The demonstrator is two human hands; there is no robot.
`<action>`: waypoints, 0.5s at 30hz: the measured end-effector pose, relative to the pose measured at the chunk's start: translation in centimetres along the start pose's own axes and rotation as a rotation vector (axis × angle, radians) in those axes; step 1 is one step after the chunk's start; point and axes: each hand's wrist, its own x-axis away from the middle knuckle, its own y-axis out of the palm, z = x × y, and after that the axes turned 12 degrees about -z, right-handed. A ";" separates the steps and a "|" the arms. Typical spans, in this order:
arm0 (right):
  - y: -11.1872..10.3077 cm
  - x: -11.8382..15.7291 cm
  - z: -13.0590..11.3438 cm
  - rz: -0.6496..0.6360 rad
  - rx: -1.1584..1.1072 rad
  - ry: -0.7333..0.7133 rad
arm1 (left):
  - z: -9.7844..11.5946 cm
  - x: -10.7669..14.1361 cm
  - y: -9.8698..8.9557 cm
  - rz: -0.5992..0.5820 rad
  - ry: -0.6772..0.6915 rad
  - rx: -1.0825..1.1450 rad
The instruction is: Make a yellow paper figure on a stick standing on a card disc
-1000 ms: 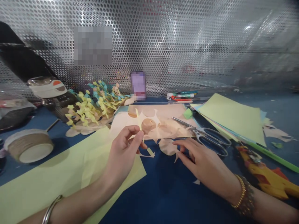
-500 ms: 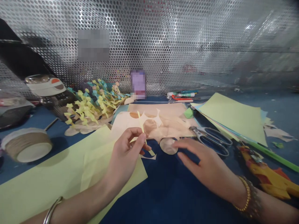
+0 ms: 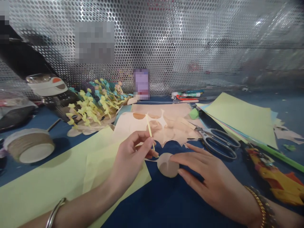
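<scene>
My left hand [image 3: 129, 158] pinches a thin pale yellow paper strip [image 3: 150, 132] between thumb and fingers. My right hand [image 3: 209, 172] lies flat on the blue tabletop [image 3: 147, 196], its fingertips touching a round peach paper cutout [image 3: 167, 165]. A thin paper strand runs from that disc towards my left hand. Behind both hands lies a peach paper sheet [image 3: 166, 134] with rounded holes cut into it. Steel scissors [image 3: 216, 142] with open blades rest just beyond my right fingers, on the sheet's right edge.
A pale green paper sheet [image 3: 59, 167] lies under my left forearm. Stacked coloured sheets [image 3: 242, 120] fill the right side. Folded yellow and teal paper pieces [image 3: 95, 103], a twine-wrapped bowl [image 3: 29, 146], pens [image 3: 187, 94] and a perforated metal wall [image 3: 180, 41] surround the work.
The round cutout has slid towards me under my right fingertips. The yellow strip now stands more upright in my left hand. The view has shifted slightly.
</scene>
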 end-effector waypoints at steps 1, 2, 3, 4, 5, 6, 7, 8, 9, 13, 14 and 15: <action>0.0 0.0 0.1 0.014 -0.005 0.001 | 0.0 0.0 0.0 -0.015 -0.007 0.000; 0.1 -0.1 0.1 0.030 -0.012 0.002 | -0.1 0.0 0.0 -0.024 -0.016 -0.002; 0.1 -0.1 0.1 0.043 -0.018 0.004 | -0.1 0.0 0.0 -0.027 -0.022 -0.005; 0.1 -0.1 0.2 0.055 -0.026 0.006 | -0.1 0.0 0.0 -0.027 -0.028 -0.006; 0.1 -0.1 0.2 0.064 -0.035 0.003 | -0.1 0.0 0.0 -0.023 -0.031 -0.008; 0.1 -0.1 0.2 0.068 -0.045 0.003 | -0.1 0.0 0.0 -0.020 -0.031 -0.009; 0.1 -0.1 0.1 0.072 -0.053 0.002 | -0.1 0.0 0.1 -0.017 -0.031 -0.011; 0.1 -0.1 0.1 0.077 -0.059 0.001 | 0.0 0.0 0.1 -0.016 -0.030 -0.012; 0.1 -0.1 0.1 0.082 -0.062 -0.004 | 0.0 -0.1 0.1 -0.015 -0.030 -0.011; 0.1 -0.1 0.1 0.104 -0.064 -0.012 | 0.1 -0.1 0.1 -0.011 -0.025 -0.004; 0.1 -0.1 0.1 0.106 -0.065 -0.013 | 0.1 -0.1 0.1 -0.012 -0.024 -0.006; 0.1 -0.1 0.1 0.108 -0.067 -0.010 | 0.0 -0.1 0.1 -0.013 -0.022 -0.011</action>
